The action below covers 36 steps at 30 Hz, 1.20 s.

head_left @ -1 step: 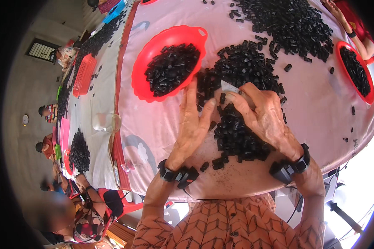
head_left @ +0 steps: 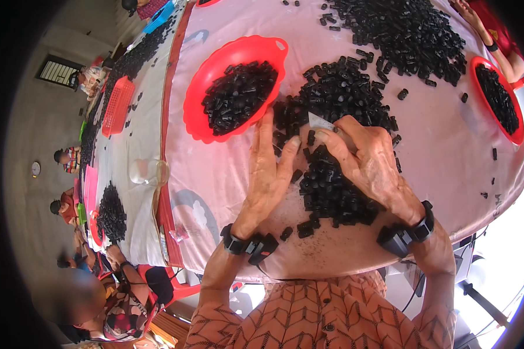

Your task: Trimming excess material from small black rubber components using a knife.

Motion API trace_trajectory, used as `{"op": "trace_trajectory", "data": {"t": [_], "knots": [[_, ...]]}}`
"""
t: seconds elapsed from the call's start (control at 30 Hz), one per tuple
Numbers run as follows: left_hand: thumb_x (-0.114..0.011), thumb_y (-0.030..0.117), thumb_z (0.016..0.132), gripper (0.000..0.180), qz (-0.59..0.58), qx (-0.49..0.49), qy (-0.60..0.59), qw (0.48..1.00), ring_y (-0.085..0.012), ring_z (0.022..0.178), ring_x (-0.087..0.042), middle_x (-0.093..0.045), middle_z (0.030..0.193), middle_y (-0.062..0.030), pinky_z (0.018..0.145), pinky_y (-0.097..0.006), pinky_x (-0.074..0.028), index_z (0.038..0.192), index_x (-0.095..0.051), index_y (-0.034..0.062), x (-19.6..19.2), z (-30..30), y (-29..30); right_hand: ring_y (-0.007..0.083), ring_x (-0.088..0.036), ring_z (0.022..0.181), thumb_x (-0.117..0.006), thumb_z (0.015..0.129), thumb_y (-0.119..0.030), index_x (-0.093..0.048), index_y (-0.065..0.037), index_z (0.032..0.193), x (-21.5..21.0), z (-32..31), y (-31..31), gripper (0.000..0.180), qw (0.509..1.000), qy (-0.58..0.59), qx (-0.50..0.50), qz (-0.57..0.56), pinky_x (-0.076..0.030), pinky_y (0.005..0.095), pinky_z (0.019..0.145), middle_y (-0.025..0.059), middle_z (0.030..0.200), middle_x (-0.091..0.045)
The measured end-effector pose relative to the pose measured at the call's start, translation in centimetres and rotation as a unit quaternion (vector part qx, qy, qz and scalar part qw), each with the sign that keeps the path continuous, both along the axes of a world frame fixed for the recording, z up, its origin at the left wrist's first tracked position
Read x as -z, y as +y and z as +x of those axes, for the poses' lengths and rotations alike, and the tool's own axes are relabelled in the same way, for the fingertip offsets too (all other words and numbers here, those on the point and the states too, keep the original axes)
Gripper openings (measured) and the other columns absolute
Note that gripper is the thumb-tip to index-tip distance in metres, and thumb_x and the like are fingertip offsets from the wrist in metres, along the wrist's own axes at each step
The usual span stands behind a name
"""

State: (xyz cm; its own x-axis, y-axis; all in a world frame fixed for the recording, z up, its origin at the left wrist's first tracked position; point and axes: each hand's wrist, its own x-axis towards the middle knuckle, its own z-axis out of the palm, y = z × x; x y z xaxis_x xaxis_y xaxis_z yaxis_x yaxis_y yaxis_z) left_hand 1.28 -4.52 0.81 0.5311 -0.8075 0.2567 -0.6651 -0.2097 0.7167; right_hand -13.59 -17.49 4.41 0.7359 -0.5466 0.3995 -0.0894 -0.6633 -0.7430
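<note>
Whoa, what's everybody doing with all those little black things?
Someone in a patterned orange shirt is working through little black pieces heaped on a pink-covered table. The right hand holds what looks like a flat, pointed blade over the heap. The left hand is beside it, fingers reaching toward a red bowl partly filled with black pieces. Other people sit around too, with more black heaps near them.

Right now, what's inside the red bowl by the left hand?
The red bowl by the left hand holds a heap of small black pieces. The bottom beneath them is covered and can't be seen.
</note>
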Motion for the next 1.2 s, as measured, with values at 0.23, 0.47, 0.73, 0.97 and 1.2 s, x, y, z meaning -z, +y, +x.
{"op": "trace_trajectory", "data": {"t": [0.23, 0.47, 0.73, 0.97, 1.2], "knots": [[-0.053, 0.018, 0.095, 0.059, 0.016, -0.006, 0.021, 1.0, -0.0392, 0.135, -0.036, -0.038, 0.144, -0.0281, 0.112, -0.042, -0.029, 0.143, -0.031, -0.0065, -0.4, 0.5, -1.1, 0.0313, -0.06, 0.05, -0.068, 0.09, -0.022, -0.055, -0.002, 0.075, 0.3, -0.2, 0.0, 0.029, 1.0, 0.002, -0.004, -0.012, -0.045, 0.0371, 0.044, 0.0138, 0.056, -0.058], [-0.056, 0.021, 0.093, 0.057, 0.055, 0.003, -0.081, 0.995, -0.0438, 0.137, -0.029, -0.032, 0.147, -0.0293, 0.112, -0.047, -0.027, 0.14, -0.038, -0.0063, 0.9, 1.0, -2.4, 0.0328, -0.06, 0.05, -0.067, 0.09, -0.023, -0.057, -0.001, 0.076, 0.5, 0.1, 0.0, 0.028, 1.0, 0.009, 0.006, -0.002, -0.045, 0.0379, 0.044, 0.0155, 0.057, -0.058], [-0.054, 0.025, 0.094, 0.054, 0.042, 0.044, -0.114, 0.992, -0.0415, 0.136, -0.031, -0.036, 0.146, -0.0249, 0.112, -0.047, -0.028, 0.139, -0.042, -0.0009, 0.7, 1.8, -2.5, 0.0349, -0.059, 0.051, -0.064, 0.093, -0.024, -0.058, -0.001, 0.079, 0.5, 0.7, 0.1, 0.027, 1.0, -0.003, -0.014, -0.007, -0.045, 0.0377, 0.045, 0.0171, 0.059, -0.058], [-0.058, 0.026, 0.092, 0.051, -0.035, 0.119, -0.028, 0.992, -0.0425, 0.129, -0.037, -0.043, 0.137, -0.0256, 0.11, -0.048, -0.032, 0.132, -0.047, -0.0044, 1.1, -0.5, -2.0, 0.0363, -0.055, 0.05, -0.063, 0.094, -0.023, -0.056, -0.001, 0.079, 0.6, 0.4, 0.1, 0.027, 0.999, 0.029, 0.013, -0.014, -0.044, 0.0366, 0.046, 0.0167, 0.057, -0.054], [-0.059, 0.016, 0.09, 0.05, -0.012, 0.191, -0.026, 0.981, -0.0427, 0.137, -0.029, -0.037, 0.141, -0.0237, 0.112, -0.049, -0.03, 0.135, -0.043, 0.0008, -1.0, -3.9, 0.3, 0.0359, -0.052, 0.049, -0.064, 0.093, -0.024, -0.058, 0.0, 0.082, 1.0, 0.7, -0.1, 0.026, 1.0, -0.005, 0.021, -0.013, -0.044, 0.0361, 0.047, 0.016, 0.057, -0.053]]}}
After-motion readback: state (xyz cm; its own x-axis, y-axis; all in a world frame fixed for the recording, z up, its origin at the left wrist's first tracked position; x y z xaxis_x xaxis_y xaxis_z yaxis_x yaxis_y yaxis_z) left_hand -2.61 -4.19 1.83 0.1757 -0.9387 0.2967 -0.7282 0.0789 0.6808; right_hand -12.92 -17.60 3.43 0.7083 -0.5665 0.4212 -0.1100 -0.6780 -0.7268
